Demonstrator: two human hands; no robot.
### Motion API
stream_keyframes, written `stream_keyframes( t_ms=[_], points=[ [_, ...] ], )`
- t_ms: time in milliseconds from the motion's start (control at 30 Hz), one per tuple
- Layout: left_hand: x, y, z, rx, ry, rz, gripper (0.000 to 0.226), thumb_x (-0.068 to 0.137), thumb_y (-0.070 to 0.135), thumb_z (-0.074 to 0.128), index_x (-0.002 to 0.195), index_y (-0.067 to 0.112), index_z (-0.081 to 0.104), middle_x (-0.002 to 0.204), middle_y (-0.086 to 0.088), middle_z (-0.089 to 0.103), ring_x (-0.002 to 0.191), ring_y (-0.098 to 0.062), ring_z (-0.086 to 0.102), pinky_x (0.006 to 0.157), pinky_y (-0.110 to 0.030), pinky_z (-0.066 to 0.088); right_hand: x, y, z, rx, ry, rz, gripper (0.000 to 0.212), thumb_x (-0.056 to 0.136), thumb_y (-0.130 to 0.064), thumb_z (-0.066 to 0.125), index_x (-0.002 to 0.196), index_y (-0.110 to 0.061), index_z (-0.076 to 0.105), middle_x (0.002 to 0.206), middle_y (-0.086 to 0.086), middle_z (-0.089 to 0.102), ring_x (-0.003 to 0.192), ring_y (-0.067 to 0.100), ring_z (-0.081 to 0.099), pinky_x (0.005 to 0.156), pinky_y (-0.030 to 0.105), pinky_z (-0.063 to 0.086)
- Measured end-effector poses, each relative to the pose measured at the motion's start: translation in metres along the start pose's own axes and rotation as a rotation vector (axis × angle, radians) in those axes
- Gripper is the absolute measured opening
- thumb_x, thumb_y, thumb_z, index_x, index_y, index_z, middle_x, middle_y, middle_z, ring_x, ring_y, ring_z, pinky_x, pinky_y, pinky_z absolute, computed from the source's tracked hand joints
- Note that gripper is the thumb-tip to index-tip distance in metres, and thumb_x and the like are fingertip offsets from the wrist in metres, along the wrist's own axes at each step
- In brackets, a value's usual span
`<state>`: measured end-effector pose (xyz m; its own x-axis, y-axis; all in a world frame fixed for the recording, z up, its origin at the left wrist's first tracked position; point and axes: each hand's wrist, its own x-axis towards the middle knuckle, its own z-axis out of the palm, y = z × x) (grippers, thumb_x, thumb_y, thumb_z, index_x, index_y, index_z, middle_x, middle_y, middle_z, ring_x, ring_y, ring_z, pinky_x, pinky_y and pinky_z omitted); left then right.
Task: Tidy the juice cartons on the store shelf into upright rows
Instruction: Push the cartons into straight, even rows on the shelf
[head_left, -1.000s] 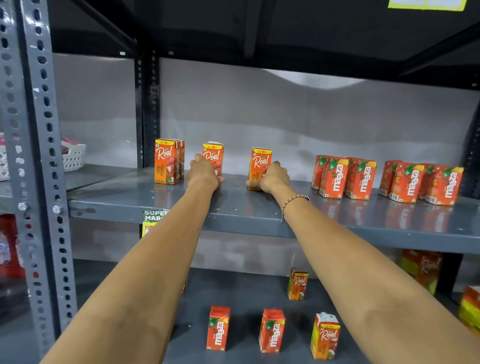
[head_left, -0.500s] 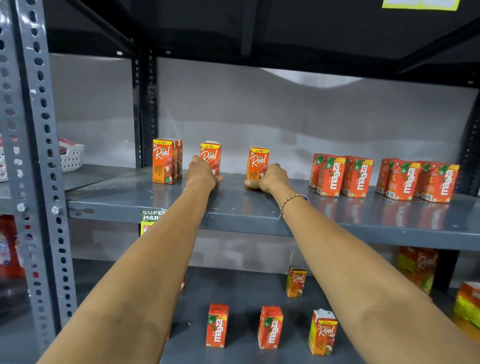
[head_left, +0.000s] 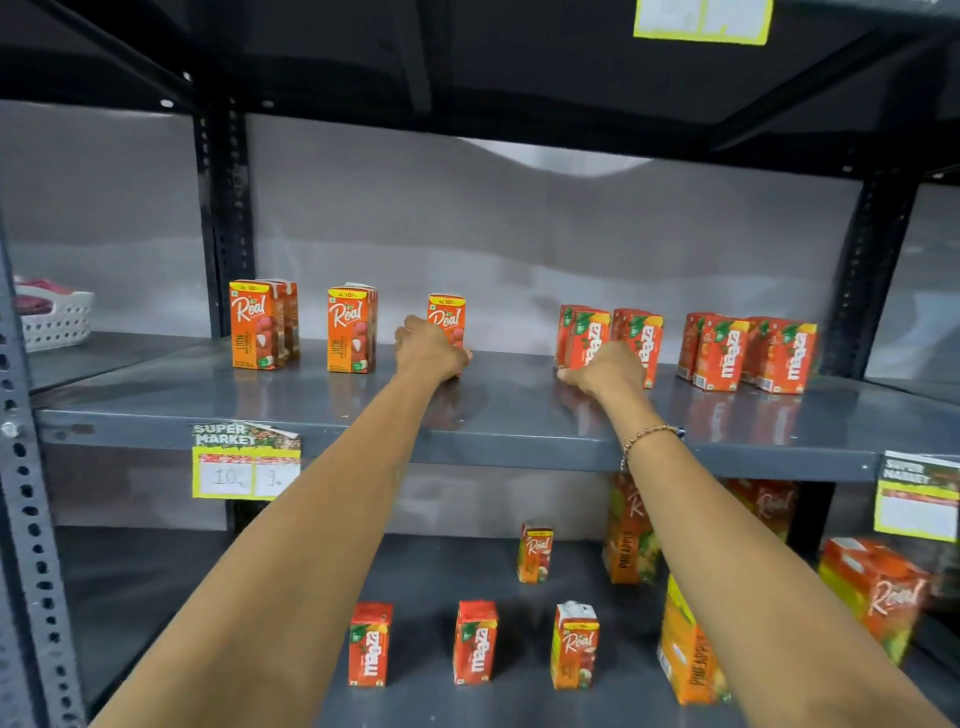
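Both arms reach onto the grey metal shelf (head_left: 493, 415). The left hand (head_left: 428, 347) wraps the lower part of an upright Real carton (head_left: 448, 318); its fingers curl around the far side, so only knuckles and a thumb tip show and the carton's base is hidden. At nine o'clock from that carton stand two more Real stacks (head_left: 352, 329), upright and well apart. The right hand (head_left: 605, 368) rests against a cluster of Maaza cartons (head_left: 610, 335) at three o'clock, its fingers bent and pressed together at the front carton's foot; whether they actually pinch it I cannot tell. A beaded bracelet (head_left: 649, 435) circles that wrist. Further right another Maaza group (head_left: 748, 353) stands upright. Below, the right forearm covers part of a pineapple carton (head_left: 626, 540), and the price tags (head_left: 247, 460) are too blurred to read properly.
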<state>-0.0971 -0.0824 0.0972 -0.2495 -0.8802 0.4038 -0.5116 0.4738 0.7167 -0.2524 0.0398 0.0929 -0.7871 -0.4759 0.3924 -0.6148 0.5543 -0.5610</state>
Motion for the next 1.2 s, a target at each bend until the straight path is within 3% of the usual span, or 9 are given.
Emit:
stream_keyframes(
  t_ms=[200,600,700,800,900,1000,1100,1200],
  points=[
    [0.004,0.008,0.023,0.015,0.055,-0.061,0.079,0.080,0.027,0.070,0.136,-0.003,0.023,0.137,-0.021,0.037,0.129,-0.034,0.038,0.103,-0.043,0.036,0.012,0.004,0.001,-0.021,-0.036,-0.029,0.071,0.075,-0.044,0.075,0.127,-0.002,0.050,0.127,0.015,0.055,0.116,0.031,0.055,0.096,0.034,0.046],
    [0.007,0.008,0.022,0.116,0.014,-0.068,0.068,0.088,0.025,0.062,0.138,-0.001,0.023,0.139,-0.021,0.036,0.129,-0.035,0.039,0.103,-0.043,0.038,0.020,0.008,0.005,0.023,-0.066,0.028,0.065,0.079,-0.028,0.076,0.131,-0.003,0.046,0.127,0.013,0.054,0.115,0.031,0.056,0.092,0.034,0.048],
    [-0.005,0.015,0.025,0.197,0.145,-0.061,0.072,0.086,0.031,0.062,0.137,-0.002,0.023,0.140,-0.022,0.030,0.131,-0.036,0.031,0.104,-0.043,0.034,0.023,0.023,-0.004,0.023,-0.076,0.023,0.062,0.078,-0.026,0.076,0.128,-0.003,0.049,0.124,0.012,0.056,0.114,0.030,0.057,0.089,0.033,0.048],
    [-0.023,0.034,0.042,0.191,0.333,0.064,0.074,0.083,0.036,0.064,0.135,-0.003,0.028,0.138,-0.022,0.031,0.128,-0.037,0.032,0.100,-0.046,0.035,0.034,0.051,-0.018,0.048,0.025,0.086,0.068,0.076,-0.027,0.078,0.130,-0.001,0.045,0.126,0.014,0.055,0.116,0.031,0.055,0.090,0.036,0.048],
    [-0.033,0.069,0.075,0.179,0.185,0.168,0.072,0.082,0.039,0.065,0.132,-0.001,0.033,0.135,-0.019,0.036,0.127,-0.034,0.036,0.099,-0.041,0.036,0.049,0.067,-0.035,0.016,0.032,0.088,0.068,0.073,-0.034,0.079,0.125,-0.001,0.050,0.123,0.015,0.057,0.112,0.031,0.057,0.091,0.037,0.049],
    [-0.035,0.103,0.108,0.143,-0.060,0.129,0.077,0.081,0.037,0.067,0.134,-0.003,0.028,0.136,-0.018,0.036,0.129,-0.031,0.034,0.105,-0.035,0.032,0.063,0.068,-0.046,0.042,-0.093,-0.012,0.064,0.073,-0.040,0.078,0.120,-0.003,0.056,0.120,0.014,0.061,0.109,0.030,0.060,0.088,0.035,0.048],
    [-0.031,0.121,0.130,0.132,-0.130,0.072,0.089,0.078,0.040,0.070,0.137,-0.006,0.021,0.138,-0.019,0.033,0.131,-0.030,0.034,0.106,-0.036,0.034,0.073,0.070,-0.046,0.065,-0.183,-0.064,0.065,0.071,-0.043,0.078,0.121,-0.006,0.057,0.122,0.012,0.062,0.108,0.029,0.060,0.084,0.031,0.046],
    [-0.028,0.127,0.142,0.065,-0.122,0.012,0.098,0.071,0.039,0.077,0.138,-0.006,0.021,0.136,-0.019,0.040,0.129,-0.030,0.040,0.102,-0.036,0.039,0.079,0.072,-0.036,0.052,-0.170,-0.082,0.072,0.068,-0.047,0.080,0.123,-0.007,0.055,0.123,0.012,0.061,0.111,0.029,0.059,0.092,0.034,0.047]
  ],
)
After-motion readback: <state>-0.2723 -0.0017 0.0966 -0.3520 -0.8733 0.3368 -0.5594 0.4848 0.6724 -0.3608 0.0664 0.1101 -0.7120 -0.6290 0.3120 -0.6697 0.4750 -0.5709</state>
